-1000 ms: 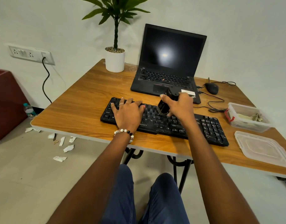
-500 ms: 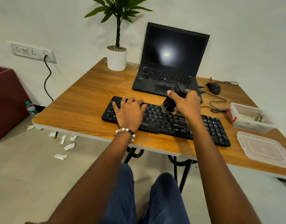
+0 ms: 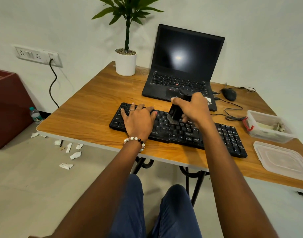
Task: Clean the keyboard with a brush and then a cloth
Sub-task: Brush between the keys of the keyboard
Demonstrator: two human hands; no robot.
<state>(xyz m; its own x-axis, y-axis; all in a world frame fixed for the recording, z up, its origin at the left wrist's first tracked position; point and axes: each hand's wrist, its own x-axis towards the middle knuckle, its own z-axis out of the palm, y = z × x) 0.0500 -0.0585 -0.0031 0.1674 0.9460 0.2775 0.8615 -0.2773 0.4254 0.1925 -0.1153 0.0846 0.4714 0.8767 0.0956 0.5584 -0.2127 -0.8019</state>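
A black keyboard (image 3: 229, 136) lies across the front of the wooden table (image 3: 89, 117). My left hand (image 3: 138, 121) rests flat on the keyboard's left part, fingers spread, holding it down. My right hand (image 3: 193, 107) is closed around a black brush (image 3: 175, 112) held upright, its bristles touching the keys near the keyboard's middle. A cloth seems to lie inside the clear plastic box (image 3: 267, 127) at the right; I cannot tell for sure.
An open black laptop (image 3: 185, 66) stands behind the keyboard, a potted plant (image 3: 126, 62) to its left, a wired mouse (image 3: 229, 94) to its right. A clear lid (image 3: 281, 158) lies at the front right. Paper scraps (image 3: 75, 155) litter the floor.
My right hand has shifted the brush a short way back and forth over the keyboard's middle keys. My left hand has stayed put.
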